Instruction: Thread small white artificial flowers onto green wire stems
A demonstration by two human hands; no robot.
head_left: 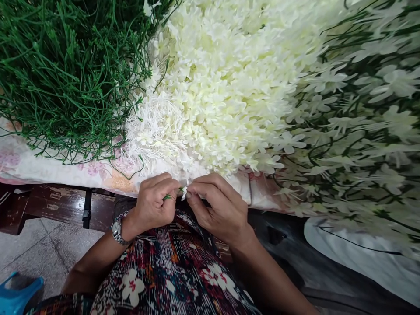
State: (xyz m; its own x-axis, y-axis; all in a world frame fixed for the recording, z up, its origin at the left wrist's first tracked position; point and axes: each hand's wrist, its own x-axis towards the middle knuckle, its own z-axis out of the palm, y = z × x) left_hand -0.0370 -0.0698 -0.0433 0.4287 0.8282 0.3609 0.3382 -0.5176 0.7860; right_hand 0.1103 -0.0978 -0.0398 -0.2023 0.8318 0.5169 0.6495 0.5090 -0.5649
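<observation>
My left hand [155, 199], with a watch on its wrist, is closed round a green plastic stem [167, 197]. Fingertips of my right hand [218, 205] pinch a small white artificial flower [184, 191] at the tip of that stem. Both hands meet just in front of the table edge, above my lap. Beyond them spreads a large heap of loose white petals [226, 96]. White thread-like stamens [154, 127] lie in a tangle beside it. A thick pile of green plastic stems [72, 78] covers the left of the table.
Finished-looking white flowers on green stems [370, 144] are massed at the right. A floral cloth [59, 173] covers the table. Below it is a dark wooden bench [65, 208] with a black strap. A blue plastic object [21, 291] stands on the tiled floor, and white fabric [357, 249] lies lower right.
</observation>
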